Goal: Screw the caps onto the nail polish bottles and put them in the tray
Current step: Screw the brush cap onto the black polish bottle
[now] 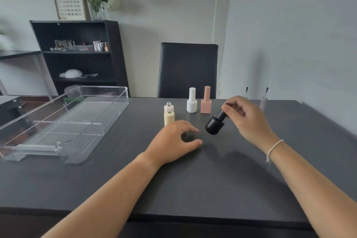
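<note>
Black bottle (215,124), capped, is being pinched by its cap in right hand (245,118) fingers at desk centre. Left hand (173,141) is resting relaxed, holding nothing. Tray (81,121) at 9 o'clock is holding no bottles; yellow bottle (169,119) and the pink bottle (168,106) behind it are still uncapped.

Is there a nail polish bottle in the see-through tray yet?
No, the clear tray holds no bottles; the black bottle is in the right hand.

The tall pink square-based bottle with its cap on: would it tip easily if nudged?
Probably, if nudged high: the tall pink square-based bottle carries a long narrow cap. Its flat square base should resist rolling. It looks rigid, and likely light.
</note>
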{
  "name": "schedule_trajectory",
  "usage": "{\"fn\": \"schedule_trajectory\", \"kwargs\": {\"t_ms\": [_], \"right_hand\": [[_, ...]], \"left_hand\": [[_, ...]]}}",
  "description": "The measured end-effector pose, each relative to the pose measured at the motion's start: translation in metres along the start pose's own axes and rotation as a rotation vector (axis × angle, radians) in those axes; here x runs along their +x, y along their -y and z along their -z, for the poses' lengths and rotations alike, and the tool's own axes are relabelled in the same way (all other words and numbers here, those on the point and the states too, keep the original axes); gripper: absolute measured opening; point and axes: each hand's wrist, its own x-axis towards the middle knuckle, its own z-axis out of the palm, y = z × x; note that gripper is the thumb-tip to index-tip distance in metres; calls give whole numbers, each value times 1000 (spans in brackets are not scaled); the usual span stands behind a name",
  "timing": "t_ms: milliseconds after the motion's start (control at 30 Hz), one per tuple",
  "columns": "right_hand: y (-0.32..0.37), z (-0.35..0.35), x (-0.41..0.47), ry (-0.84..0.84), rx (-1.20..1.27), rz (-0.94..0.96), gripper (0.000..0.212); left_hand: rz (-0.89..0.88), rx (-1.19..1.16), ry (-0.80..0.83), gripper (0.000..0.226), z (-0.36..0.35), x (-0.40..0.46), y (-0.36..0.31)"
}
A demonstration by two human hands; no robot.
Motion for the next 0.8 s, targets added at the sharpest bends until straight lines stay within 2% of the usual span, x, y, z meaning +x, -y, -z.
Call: {"fn": "schedule_trajectory", "kwargs": {"t_ms": [200, 333, 500, 800], "right_hand": [[22, 5, 40, 23, -50, 49, 7], [36, -14, 76, 118, -57, 63, 8], [39, -43, 107, 239, -166, 78, 16], [31, -73, 127, 328, -416, 58, 22]], "left_hand": [[-46, 118, 33, 33, -3, 2, 2], [-42, 117, 32, 34, -2, 3, 2], [-25, 97, 32, 34, -3, 3, 3], [-20, 86, 30, 31, -3, 4, 3]]}}
